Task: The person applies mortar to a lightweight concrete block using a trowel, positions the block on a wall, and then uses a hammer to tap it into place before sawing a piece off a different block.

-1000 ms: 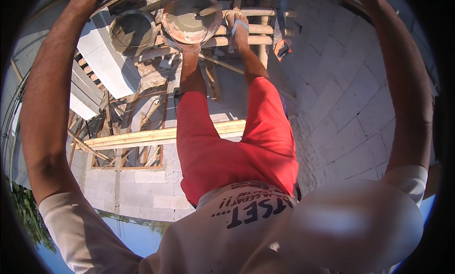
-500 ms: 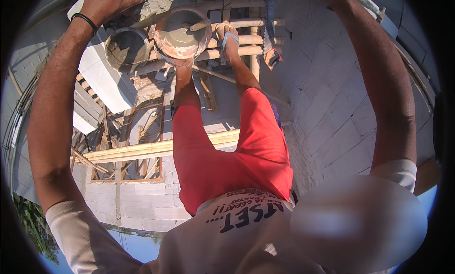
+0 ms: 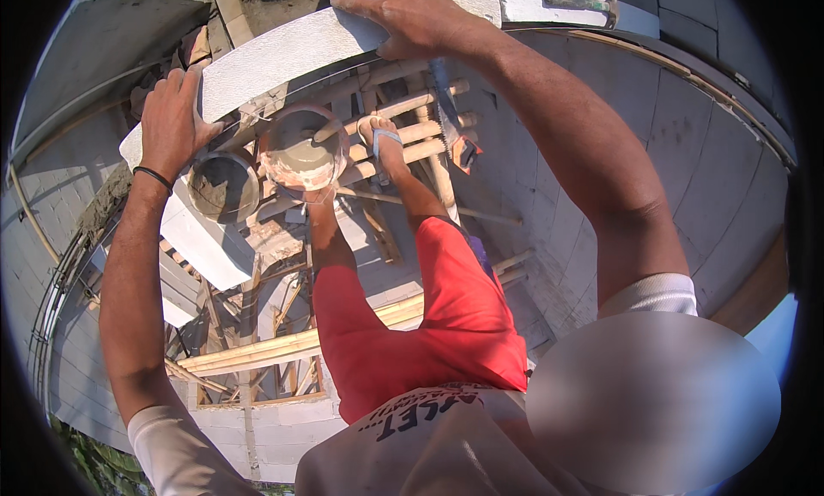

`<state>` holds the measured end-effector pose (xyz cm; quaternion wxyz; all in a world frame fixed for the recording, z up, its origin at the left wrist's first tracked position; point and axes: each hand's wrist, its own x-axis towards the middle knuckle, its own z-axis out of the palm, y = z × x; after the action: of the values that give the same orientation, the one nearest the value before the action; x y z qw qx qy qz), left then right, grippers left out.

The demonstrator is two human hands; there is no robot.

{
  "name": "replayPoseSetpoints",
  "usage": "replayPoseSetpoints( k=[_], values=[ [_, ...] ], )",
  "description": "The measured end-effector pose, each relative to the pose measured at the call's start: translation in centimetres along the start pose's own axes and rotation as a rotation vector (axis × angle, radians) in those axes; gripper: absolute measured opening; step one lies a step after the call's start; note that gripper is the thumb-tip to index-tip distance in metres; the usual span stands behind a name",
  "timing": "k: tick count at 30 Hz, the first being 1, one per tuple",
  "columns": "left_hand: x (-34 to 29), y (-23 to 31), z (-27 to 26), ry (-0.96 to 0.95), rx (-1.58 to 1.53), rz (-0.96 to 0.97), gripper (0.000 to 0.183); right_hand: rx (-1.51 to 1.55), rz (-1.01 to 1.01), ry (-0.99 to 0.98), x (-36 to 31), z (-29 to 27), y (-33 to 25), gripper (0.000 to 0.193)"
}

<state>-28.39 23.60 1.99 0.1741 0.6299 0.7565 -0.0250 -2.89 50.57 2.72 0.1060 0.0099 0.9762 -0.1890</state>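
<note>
A long white lightweight concrete block (image 3: 283, 63) lies along the top of the wall in front of me. My left hand (image 3: 174, 123) is at the block's left end, its thumb against the near edge and fingers stretched toward the far side. Across the block farther right, my right hand (image 3: 416, 20) grips it with fingers over the far edge and thumb bent toward the near side. A thin line runs along the block's near edge. To the right, a hammer (image 3: 579, 2) with a green handle rests on another white block (image 3: 528, 0).
Below the wall, a bucket of wet grey mortar (image 3: 302, 146) holds a wooden-handled tool, with a darker bucket (image 3: 223, 187) beside it. My sandalled foot (image 3: 382, 136) stands on bamboo poles (image 3: 421, 131). A handsaw (image 3: 455, 131) hangs nearby. Another white block (image 3: 206, 238) lies at left.
The view has tilted toward the wall top, bringing the block, both hands and the hammer into sight. Buckets and legs now appear lower in the picture.
</note>
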Motion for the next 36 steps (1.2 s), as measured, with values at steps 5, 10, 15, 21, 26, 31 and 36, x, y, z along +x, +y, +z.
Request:
replayPoseSetpoints(
  k=[5,10,15,21,26,31,36],
  values=[
    [0.0,-1.0,0.3,0.014,0.028,0.02,0.088,-0.002,0.009,-0.026,0.7,0.2,0.5,0.056],
    [0.0,-0.8,0.6,-0.01,0.048,-0.006,0.088,0.038,0.042,-0.038,0.8,0.2,0.2,0.057],
    [0.1,-0.2,0.3,-0.027,0.047,-0.028,0.089,0.024,0.053,-0.065,0.9,0.2,0.6,0.063],
    [-0.1,-0.3,0.2,-0.045,0.065,-0.033,0.092,0.024,0.147,-0.237,1.4,-2.1,-0.9,0.069],
    [0.5,0.6,0.0,-0.051,-0.051,-0.047,0.091,0.144,0.024,-0.112,-0.6,-0.6,1.3,0.077],
    [-0.1,-1.8,1.1,-0.002,-0.146,0.073,0.09,-0.034,0.022,-0.033,-2.4,-0.7,2.1,0.089],
    [-1.5,-3.0,0.5,0.058,-0.123,0.155,0.088,-0.4,0.096,0.116,-5.0,1.2,2.5,0.076]
  ],
)
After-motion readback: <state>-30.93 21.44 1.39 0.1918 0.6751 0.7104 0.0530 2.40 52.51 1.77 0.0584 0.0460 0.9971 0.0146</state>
